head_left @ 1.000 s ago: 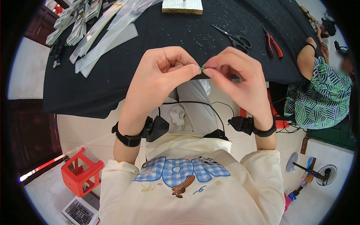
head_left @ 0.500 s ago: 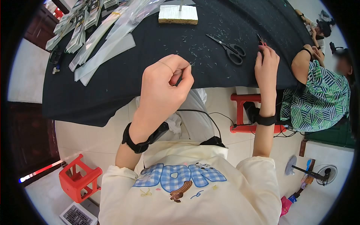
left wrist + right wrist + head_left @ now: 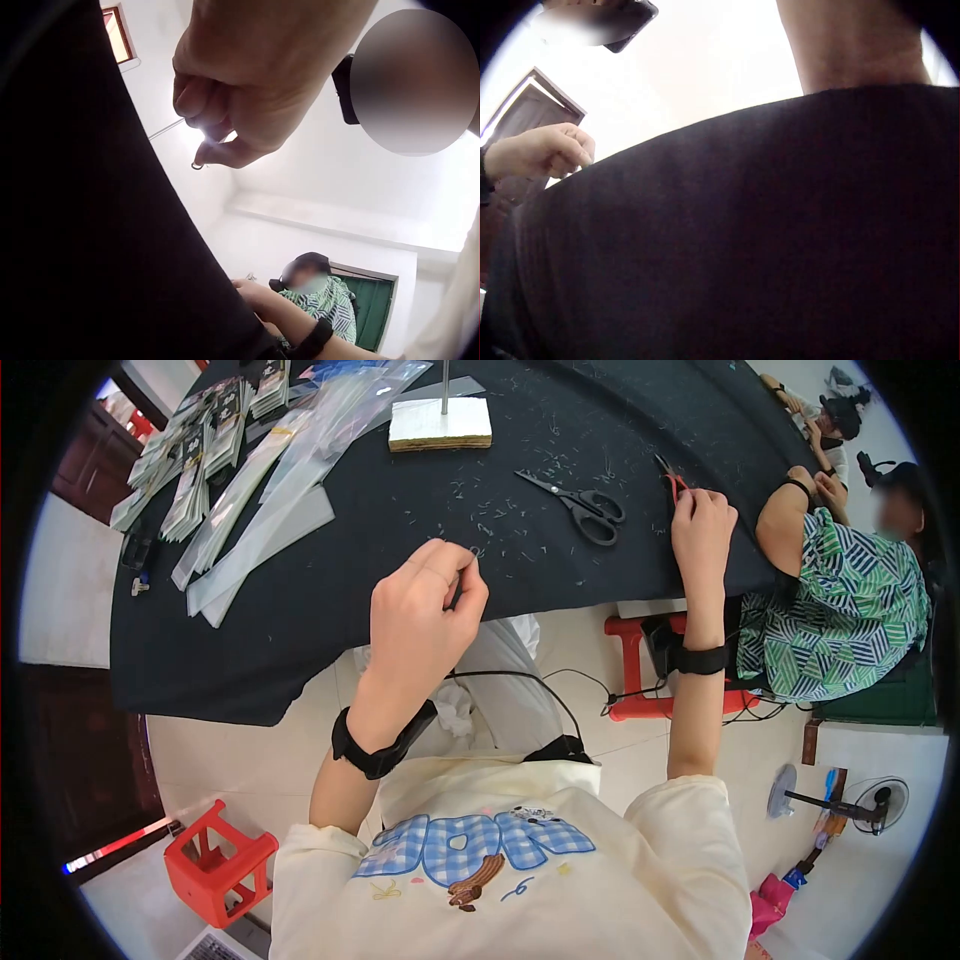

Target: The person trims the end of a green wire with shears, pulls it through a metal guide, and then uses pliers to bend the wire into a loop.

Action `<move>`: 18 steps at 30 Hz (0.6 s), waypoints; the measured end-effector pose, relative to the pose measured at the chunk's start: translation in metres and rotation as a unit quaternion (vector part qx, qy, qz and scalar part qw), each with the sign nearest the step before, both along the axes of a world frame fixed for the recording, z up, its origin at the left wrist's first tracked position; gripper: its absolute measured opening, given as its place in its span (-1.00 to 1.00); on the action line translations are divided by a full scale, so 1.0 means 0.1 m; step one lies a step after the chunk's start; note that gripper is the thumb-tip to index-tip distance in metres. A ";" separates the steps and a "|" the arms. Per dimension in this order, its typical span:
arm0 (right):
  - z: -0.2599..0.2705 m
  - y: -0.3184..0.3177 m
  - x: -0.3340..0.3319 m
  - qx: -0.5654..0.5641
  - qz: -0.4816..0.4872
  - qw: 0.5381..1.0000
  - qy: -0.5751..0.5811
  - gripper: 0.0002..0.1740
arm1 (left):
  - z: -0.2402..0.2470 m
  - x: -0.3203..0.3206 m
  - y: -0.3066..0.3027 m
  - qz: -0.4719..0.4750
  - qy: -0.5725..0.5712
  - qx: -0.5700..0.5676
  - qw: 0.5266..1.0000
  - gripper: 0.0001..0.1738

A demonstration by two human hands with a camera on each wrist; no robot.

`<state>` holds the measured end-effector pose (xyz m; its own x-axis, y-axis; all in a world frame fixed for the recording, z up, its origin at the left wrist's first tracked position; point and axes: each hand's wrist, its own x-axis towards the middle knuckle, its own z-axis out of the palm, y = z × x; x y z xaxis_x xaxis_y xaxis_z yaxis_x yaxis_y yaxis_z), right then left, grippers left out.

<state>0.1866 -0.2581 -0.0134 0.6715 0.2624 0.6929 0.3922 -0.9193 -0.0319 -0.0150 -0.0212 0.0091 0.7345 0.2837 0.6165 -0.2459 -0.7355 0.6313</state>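
My left hand [image 3: 425, 600] is held above the front edge of the black cloth, thumb and forefinger pinched together. Between their tips is a tiny dark ring [image 3: 196, 166], seen best in the left wrist view. On the right side of the table my right hand [image 3: 703, 538] has its fingers curled over the handles of red-handled pliers [image 3: 674, 484]; the jaws point away from me and the hand hides most of the handles. Black-handled scissors [image 3: 590, 513] lie to the left of the pliers. In the right wrist view the cloth hides my right fingers.
A white-topped block [image 3: 440, 425] with an upright metal rod stands at the back. Clear plastic sleeves [image 3: 265, 550] and bundles of printed cards [image 3: 190, 485] lie at the left. Small green clippings [image 3: 510, 520] litter the black cloth [image 3: 330, 585]. Another person [image 3: 835, 590] sits at the right.
My hands were together at a tiny piece; the right hand has since left it, reached right and taken the pliers' handles. The left hand still pinches, now turned more knuckles-up.
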 end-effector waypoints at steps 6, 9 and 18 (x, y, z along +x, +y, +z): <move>0.17 -0.16 0.15 0.046 -0.042 0.977 0.202 -0.80 | -0.20 0.04 0.01 0.017 -0.013 0.039 0.999 -0.89; 0.18 -0.20 0.24 0.002 0.016 0.984 0.178 -0.81 | -0.24 0.07 0.01 0.028 -0.021 0.058 0.998 -0.89; 0.38 0.10 -0.39 0.406 0.229 0.798 0.381 -0.75 | -0.14 0.11 0.06 0.042 -0.032 0.067 0.996 -0.88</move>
<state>0.1471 -0.2482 0.0248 0.9419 0.2731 0.1958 0.2635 -0.2389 -0.9346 -0.0042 -0.0153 -0.0044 0.6693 0.2547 0.6980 -0.2167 -0.8317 0.5112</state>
